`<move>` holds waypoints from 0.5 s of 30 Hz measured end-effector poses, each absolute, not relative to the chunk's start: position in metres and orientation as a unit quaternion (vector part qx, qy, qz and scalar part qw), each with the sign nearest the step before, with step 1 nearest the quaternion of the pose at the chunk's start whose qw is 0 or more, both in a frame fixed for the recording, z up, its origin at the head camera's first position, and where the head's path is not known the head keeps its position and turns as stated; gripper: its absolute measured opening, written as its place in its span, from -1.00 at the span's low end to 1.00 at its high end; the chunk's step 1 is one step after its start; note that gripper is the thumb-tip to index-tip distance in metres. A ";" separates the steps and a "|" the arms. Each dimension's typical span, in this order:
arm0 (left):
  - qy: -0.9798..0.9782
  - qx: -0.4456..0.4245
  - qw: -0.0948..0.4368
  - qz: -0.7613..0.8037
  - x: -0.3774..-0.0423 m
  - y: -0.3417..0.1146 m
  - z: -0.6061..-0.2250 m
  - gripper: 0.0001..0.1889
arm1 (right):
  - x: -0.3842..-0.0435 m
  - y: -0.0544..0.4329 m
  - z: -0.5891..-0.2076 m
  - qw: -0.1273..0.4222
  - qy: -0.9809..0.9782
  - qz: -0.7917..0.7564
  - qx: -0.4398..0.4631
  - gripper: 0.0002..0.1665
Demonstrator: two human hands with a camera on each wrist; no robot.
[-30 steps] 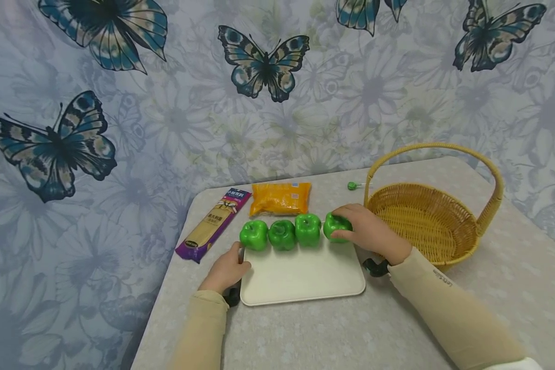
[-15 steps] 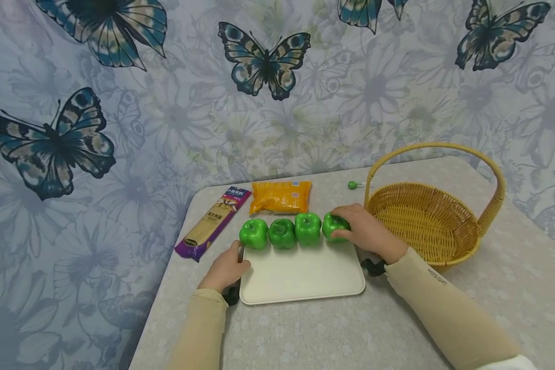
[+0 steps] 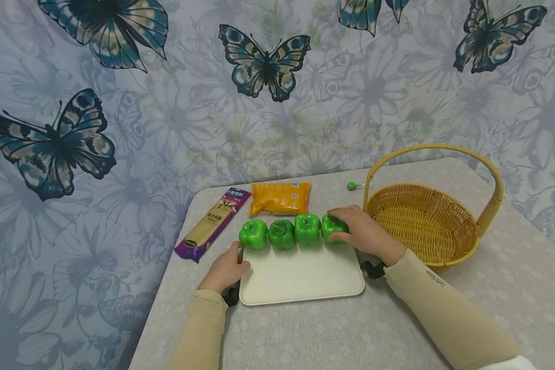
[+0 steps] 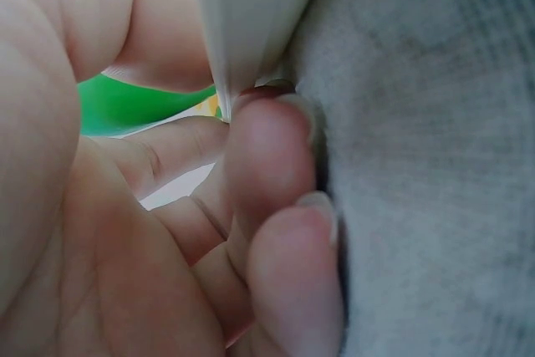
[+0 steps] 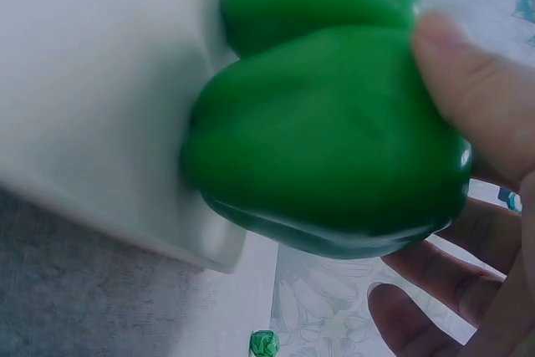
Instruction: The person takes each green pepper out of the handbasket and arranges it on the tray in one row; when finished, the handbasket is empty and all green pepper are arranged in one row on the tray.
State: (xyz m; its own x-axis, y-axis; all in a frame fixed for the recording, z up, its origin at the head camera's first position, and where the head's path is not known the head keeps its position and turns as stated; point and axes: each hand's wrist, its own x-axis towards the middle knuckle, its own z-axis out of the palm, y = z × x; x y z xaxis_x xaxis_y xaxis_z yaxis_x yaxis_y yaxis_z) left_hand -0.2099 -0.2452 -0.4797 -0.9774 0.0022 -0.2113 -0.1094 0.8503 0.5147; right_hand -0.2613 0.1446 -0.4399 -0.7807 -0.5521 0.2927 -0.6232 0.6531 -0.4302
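Several green bell peppers (image 3: pixel 281 235) stand in a row along the far edge of a cream tray (image 3: pixel 300 277). My right hand (image 3: pixel 367 234) holds the rightmost bell pepper (image 3: pixel 331 229), the thumb on its near side and the fingers around its far side. In the right wrist view that bell pepper (image 5: pixel 326 140) rests on the tray and touches its neighbour. At the left, my left hand (image 3: pixel 223 268) grips the tray's edge. The left wrist view has the tray's rim (image 4: pixel 251 14) between thumb and fingers, with the fingertips low against the tabletop.
A yellow wicker basket (image 3: pixel 467 252) with a tall handle stands right of the tray. Behind the peppers lies an orange packet (image 3: pixel 281 199), and to the left a purple pasta packet (image 3: pixel 213 224). A small green lollipop (image 3: pixel 351 186) lies near the back edge.
My right hand has slid its bell pepper slightly left, closing the gap to the neighbouring pepper. The left hand stays at the tray's edge.
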 end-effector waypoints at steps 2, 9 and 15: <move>0.956 -0.029 0.102 0.272 -0.210 -0.245 -0.480 -0.30 | -0.261 0.145 -0.440 0.071 -0.907 0.259 0.326 -0.19; 0.957 -0.023 0.100 0.271 -0.209 -0.245 -0.480 -0.32 | -0.255 0.148 -0.434 0.096 -0.911 0.234 0.325 -0.15; 0.957 -0.008 0.106 0.271 -0.207 -0.251 -0.477 -0.28 | -0.239 0.148 -0.424 0.181 -0.893 0.251 0.326 -0.28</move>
